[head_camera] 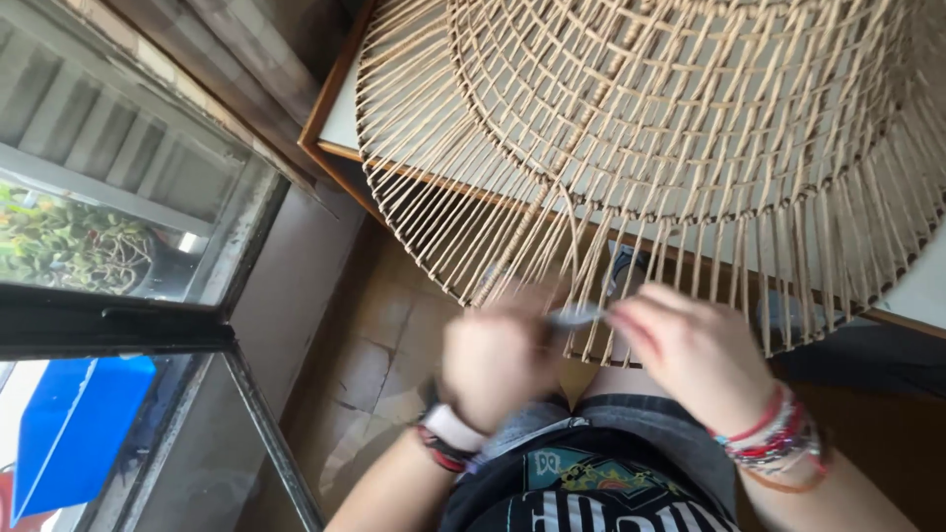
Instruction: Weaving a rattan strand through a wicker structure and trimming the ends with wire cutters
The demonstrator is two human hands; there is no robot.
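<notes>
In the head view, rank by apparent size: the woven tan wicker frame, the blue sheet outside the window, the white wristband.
1. Woven tan wicker frame, by far the largest.
2. Blue sheet, farther off, so true size is unsure.
3. White wristband on the left hand, smallest.

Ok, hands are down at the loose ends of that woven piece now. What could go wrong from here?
1. The wicker weave overhangs the table edge; a tug on the strands could drag it off.
2. The left hand and right hand are motion-blurred and close together around a small grey object; if that is a blade or tool, fingers may be at risk.
3. The free strand ends lie crowded together, so the wrong one could get picked.
</notes>
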